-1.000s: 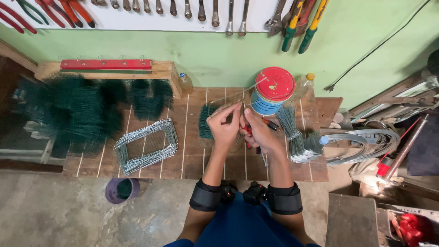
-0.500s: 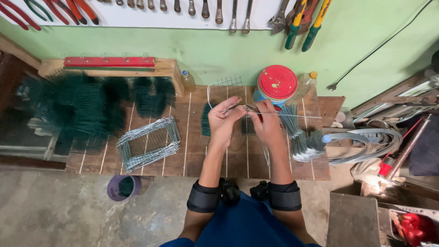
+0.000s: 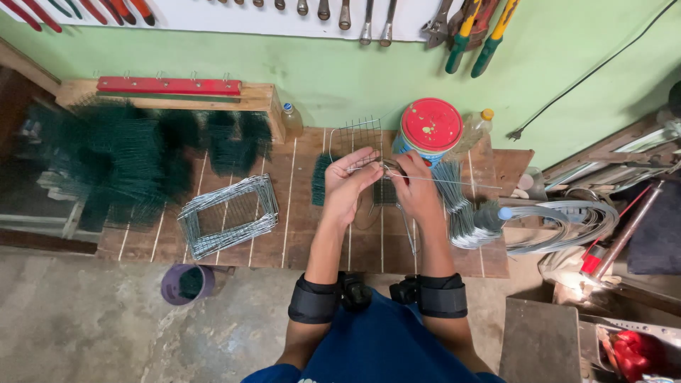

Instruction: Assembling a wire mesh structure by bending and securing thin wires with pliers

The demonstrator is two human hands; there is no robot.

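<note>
Our left hand (image 3: 352, 186) and right hand (image 3: 413, 186) pinch one thin wire (image 3: 454, 183), which runs level out to the right.

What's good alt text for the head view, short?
Seen from above, a person's left hand and right hand pinch a thin wire and a small wire mesh panel over a wooden workbench. A red-lidded tin stands behind; wire frames lie at left.
</note>
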